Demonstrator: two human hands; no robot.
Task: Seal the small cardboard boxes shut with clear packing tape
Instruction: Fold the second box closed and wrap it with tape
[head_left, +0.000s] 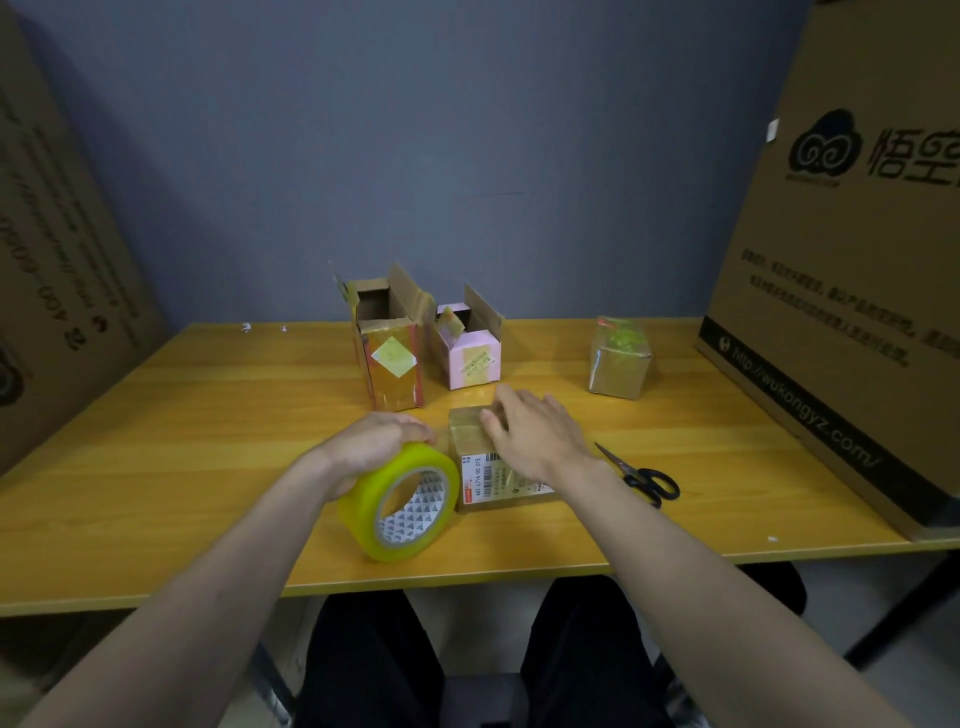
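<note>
Hands meet over the near middle of a yellow wooden table (208, 415) in the single head view. The small brown box (498, 478) lying there, its printed label facing the camera, serves as the landmark. The right hand (535, 434) rests palm down on top of this box, fingers straight and spread toward its far edge, pressing flat rather than curling round anything; its bare forearm runs back to the lower right. Just left of the box, touching or almost touching its side, the roll of yellowish packing tape (402, 501) stands on edge, tilted, its patterned core open to the camera. The left hand (371, 447) lies over the top of the roll with fingers curled down its far side, gripping it; the wrist is bent and the forearm stretches back to the lower left.

Right of the box, close by, black-handled scissors (641, 475) lie flat, blades pointing away. Beyond the box, toward the wall, stand two boxes with flaps up: a tall brown open box (392, 358) and, beside it, a pink open box (470, 353). Farther right of these sits a taped brown box (621, 358), closed. Large cartons stand at both ends of the table, the right carton (841, 260) printed with a logo and a web address.
</note>
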